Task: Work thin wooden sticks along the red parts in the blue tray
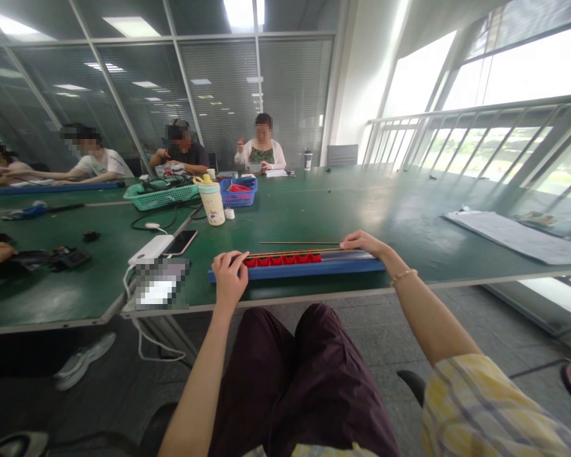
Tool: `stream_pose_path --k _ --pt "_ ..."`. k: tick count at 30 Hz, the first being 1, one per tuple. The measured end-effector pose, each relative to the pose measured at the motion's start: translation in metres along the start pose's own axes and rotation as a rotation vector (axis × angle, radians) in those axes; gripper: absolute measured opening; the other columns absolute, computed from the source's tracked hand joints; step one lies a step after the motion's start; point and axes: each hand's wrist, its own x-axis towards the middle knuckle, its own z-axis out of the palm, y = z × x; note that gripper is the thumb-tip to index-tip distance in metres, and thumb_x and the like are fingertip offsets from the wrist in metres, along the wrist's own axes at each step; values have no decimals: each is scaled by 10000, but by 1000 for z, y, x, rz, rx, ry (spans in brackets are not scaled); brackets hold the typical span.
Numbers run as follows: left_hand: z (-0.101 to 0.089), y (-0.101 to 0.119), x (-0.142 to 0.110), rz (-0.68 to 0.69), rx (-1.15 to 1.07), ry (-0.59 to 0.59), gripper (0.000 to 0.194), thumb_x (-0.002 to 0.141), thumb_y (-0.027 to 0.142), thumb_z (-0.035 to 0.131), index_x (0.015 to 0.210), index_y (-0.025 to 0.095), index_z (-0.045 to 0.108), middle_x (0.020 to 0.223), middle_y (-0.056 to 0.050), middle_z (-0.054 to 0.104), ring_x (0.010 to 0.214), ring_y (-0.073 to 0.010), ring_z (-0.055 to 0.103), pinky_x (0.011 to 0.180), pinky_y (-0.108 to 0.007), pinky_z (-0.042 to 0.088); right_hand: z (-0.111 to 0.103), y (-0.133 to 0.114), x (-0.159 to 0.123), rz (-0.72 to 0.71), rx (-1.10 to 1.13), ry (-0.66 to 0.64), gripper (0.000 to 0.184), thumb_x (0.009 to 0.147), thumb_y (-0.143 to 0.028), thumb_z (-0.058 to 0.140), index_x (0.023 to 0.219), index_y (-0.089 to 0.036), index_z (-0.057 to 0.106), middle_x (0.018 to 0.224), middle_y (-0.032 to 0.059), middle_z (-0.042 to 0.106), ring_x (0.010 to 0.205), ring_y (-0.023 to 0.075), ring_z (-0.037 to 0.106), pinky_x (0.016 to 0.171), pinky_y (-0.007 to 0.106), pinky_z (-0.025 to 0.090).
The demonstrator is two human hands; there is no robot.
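A long blue channel-shaped holder [309, 270] lies along the table's near edge, with a row of several red pieces [285, 259] in its left and middle part. A thin brown stick [304, 251] runs lengthwise over the red pieces. My left hand [231, 276] is closed at the holder's left end, its fingertips pinching the stick's left end. At the other end, my right hand [364, 244] pinches the stick between thumb and fingers above the holder's right part. Another thin stick [297, 242] lies on the table just behind the holder.
Left of the holder are a white power bank [151, 249], a phone [181, 242] and cables. Farther back stand a cream cup [212, 202], a green basket [159, 198] and a blue basket [238, 195]. A clipboard [518, 236] lies at right. Several people sit across the tables.
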Motion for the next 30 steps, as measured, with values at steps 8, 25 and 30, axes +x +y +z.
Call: stream_pose_path --k 8,25,30 --pt "1 -1 0 4 8 -10 346 885 180 496 1132 258 725 1107 -81 666 1093 -267 493 981 -434 403 0 1 0 -7 34 41 513 656 -654 753 563 -166 624 575 -11 522 618 120 429 626 279 318" --pt "-1 2 2 -24 32 19 289 905 183 495 1077 222 724 1095 -89 667 1090 -272 499 962 -419 399 -2 16 6 -76 198 267 516 726 -646 725 572 -190 541 607 -29 469 636 110 427 657 265 355" --pt "-1 4 3 -16 29 24 270 905 186 503 1054 222 725 1087 -85 668 1087 -271 504 964 -416 398 -2 22 10 -57 356 368 508 688 -644 769 596 -186 571 623 -16 503 607 103 448 611 264 384"
